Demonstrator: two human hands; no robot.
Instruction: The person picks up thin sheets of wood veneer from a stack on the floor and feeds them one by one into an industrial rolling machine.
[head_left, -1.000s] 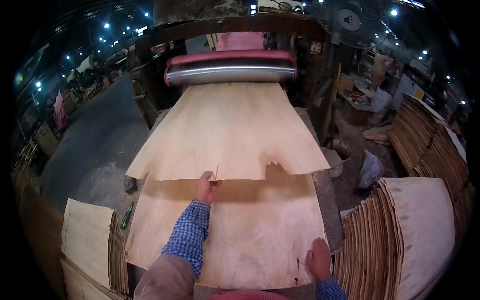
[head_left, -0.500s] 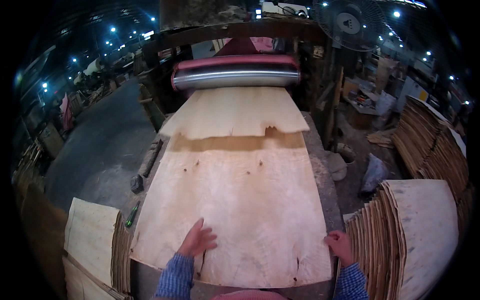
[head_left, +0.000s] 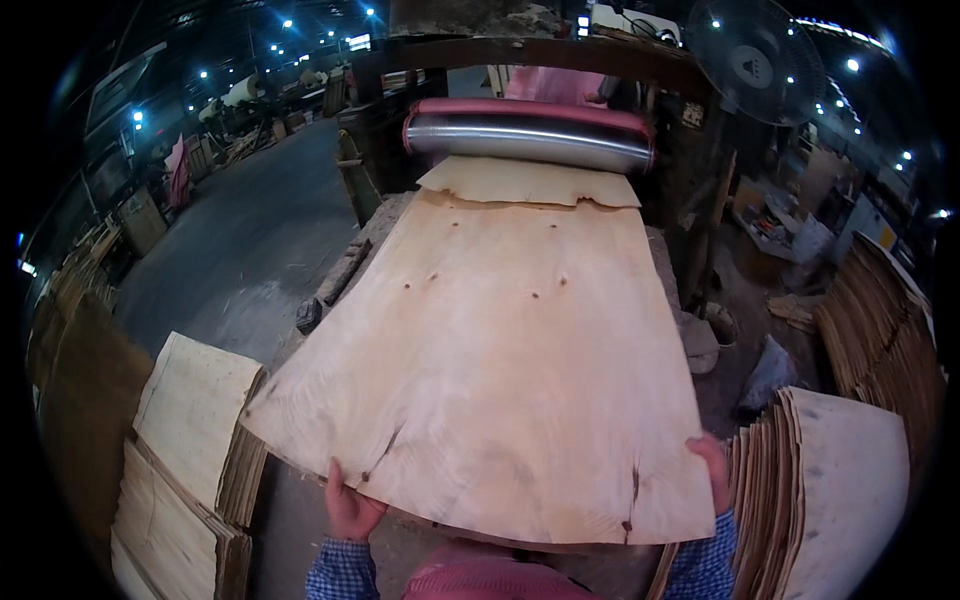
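Note:
A wide, pale wood veneer sheet [head_left: 520,370] with several knots and two dark splits stretches from in front of me toward a machine. My left hand [head_left: 352,508] grips its near edge, thumb on top and fingers mostly hidden below. My right hand [head_left: 714,470] is closed on the right edge near the front corner, its fingertips partly hidden. At the far end, another veneer piece [head_left: 525,183] with a ragged near edge lies against this sheet and reaches under the shiny metal roller [head_left: 530,138].
Stacks of veneer stand at the left [head_left: 195,410] and right [head_left: 845,480], the right one close to my right hand. Dark blocks [head_left: 309,316] lie along the left side of the machine bed. A fan [head_left: 755,68] hangs at upper right. A person's hand [head_left: 597,98] shows behind the roller.
The far veneer piece has gone farther under the roller, and the gap before it has closed. My left hand has moved from the sheet's top to its near edge. The view has shifted.

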